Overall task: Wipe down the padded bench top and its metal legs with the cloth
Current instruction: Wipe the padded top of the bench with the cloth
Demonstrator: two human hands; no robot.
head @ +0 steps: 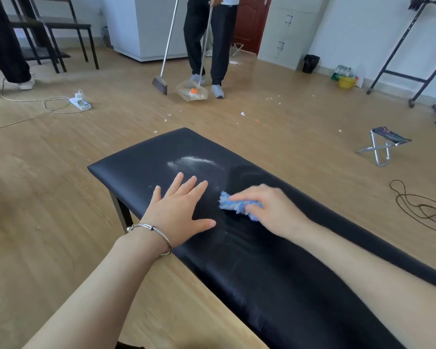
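The room was bright, with soft and even daylight. A white patch of glare lay on the black table (141,167) near its far end, and the floor (61,159) had a pale shine towards the back. Under the left hand (179,210), which looked sharp, was only a weak shadow. The right hand (269,210) and the blue cloth (234,204) were smeared by motion blur. The wide lens bent the edges, so the cabinet (287,28) leaned, and the far left edge was hazy.
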